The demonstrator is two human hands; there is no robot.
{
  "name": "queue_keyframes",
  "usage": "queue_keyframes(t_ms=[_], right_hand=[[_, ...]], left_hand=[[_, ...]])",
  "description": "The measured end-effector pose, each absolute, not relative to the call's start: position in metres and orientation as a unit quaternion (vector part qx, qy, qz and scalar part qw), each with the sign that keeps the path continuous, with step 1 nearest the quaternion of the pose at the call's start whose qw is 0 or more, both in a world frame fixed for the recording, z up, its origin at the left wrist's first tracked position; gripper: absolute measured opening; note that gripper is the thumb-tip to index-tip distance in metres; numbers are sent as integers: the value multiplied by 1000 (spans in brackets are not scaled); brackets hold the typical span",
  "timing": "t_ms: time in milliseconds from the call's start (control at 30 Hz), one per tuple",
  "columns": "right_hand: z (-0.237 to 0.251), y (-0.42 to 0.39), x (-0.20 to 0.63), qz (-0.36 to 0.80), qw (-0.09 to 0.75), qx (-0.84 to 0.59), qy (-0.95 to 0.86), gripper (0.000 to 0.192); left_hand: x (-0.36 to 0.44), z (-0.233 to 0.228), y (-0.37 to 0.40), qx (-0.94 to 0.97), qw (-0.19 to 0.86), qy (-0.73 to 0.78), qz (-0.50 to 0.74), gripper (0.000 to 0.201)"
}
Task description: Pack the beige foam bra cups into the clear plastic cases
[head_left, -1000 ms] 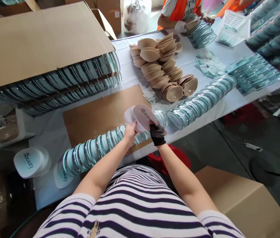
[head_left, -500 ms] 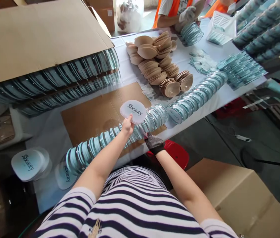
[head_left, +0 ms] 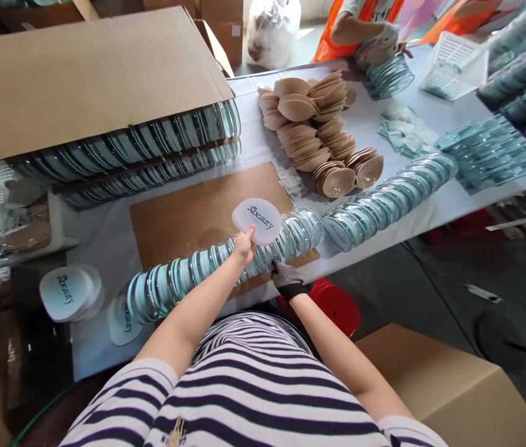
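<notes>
A white oval card printed "Sbeauty" (head_left: 257, 220) is pinched at its near edge by the bare left hand (head_left: 243, 246), above a long row of clear teal-rimmed round cases (head_left: 207, 267) lying on the white counter (head_left: 104, 239). The black-gloved right hand (head_left: 284, 274) grips that row's near side. Beyond lies flat brown cardboard (head_left: 197, 214); tan oval pads (head_left: 313, 124) are piled farther right.

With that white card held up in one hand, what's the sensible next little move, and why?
Probably lower the white card into the row of clear cases: the left hand pinches it just above them, while the gloved right hand rests against the row.
</notes>
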State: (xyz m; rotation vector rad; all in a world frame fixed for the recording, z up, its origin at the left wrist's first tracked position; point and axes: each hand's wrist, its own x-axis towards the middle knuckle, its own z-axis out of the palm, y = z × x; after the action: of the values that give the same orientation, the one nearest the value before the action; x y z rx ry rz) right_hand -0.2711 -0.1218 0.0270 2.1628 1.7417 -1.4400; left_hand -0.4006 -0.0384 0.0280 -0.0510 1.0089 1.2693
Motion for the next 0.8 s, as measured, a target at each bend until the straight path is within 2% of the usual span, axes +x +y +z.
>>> queue_keyframes(t_ms=[167,300,400,500,633,700,800], right_hand=[[19,-111,-267,-611,-45,596,519,35],[26,-90,-249,-626,-58,583,515,35],[43,-63,-233,-554,-113,632,529,34],[63,-41,-230,-403,-189,674,589,42],[73,-53,-261,-200,-196,617,736,54],[68,-68,-284,-162,-216,580,769,51],[57,-84,-306,-180,-236,626,721,39]], left_hand=[[-399,28,-43,-4,676,455,579,26],[-398,27,-42,9,670,462,581,25],[-396,30,-44,19,674,464,574,19],[-399,35,-53,30,691,461,555,16],[-412,36,-72,30,698,476,534,21],[-421,35,-79,25,702,484,522,21],[-434,35,-83,13,709,486,511,17]])
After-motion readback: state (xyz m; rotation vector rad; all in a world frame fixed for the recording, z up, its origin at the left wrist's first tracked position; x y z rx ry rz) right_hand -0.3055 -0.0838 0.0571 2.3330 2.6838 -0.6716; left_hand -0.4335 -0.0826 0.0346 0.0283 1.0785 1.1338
